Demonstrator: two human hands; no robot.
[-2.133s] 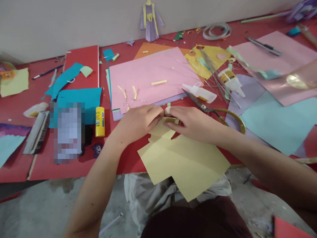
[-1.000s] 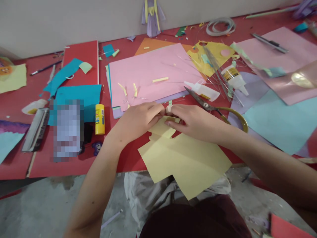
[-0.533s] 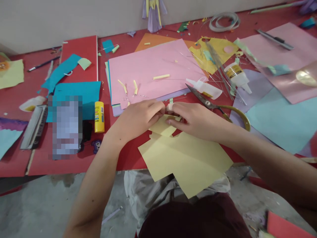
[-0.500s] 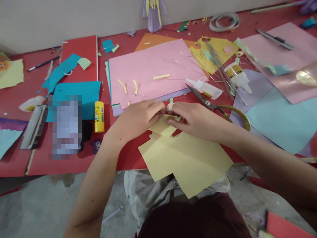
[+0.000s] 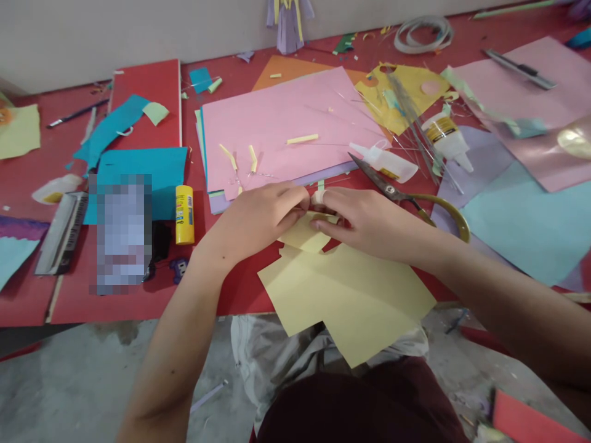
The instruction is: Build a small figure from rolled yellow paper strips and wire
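Close together at the table's front edge, my left hand [image 5: 268, 212] and my right hand [image 5: 353, 212] both have curled fingers on a small piece of pale yellow paper [image 5: 307, 237]. The piece's upper edge is hidden beneath my fingers. A white wrap circles one fingertip of my right hand. Just below lies a larger cut sheet of yellow paper [image 5: 346, 301], overhanging the edge. Scissors [image 5: 390, 189] with olive handles rest beyond my right wrist. Past my hands is a stack topped by pink paper [image 5: 277, 123], carrying small yellow paper rolls, some with thin wires.
Two white glue bottles [image 5: 392, 165] [image 5: 446, 135] lie to the right, near thin wires. A utility knife [image 5: 521, 69] sits on pink paper at far right. A yellow glue stick [image 5: 184, 215] stands left of my hands, beside blue paper [image 5: 138, 160] and a blurred-out object [image 5: 122, 234].
The camera view has shifted slightly. Both hands keep nearly the same place and grip on the small yellow paper.
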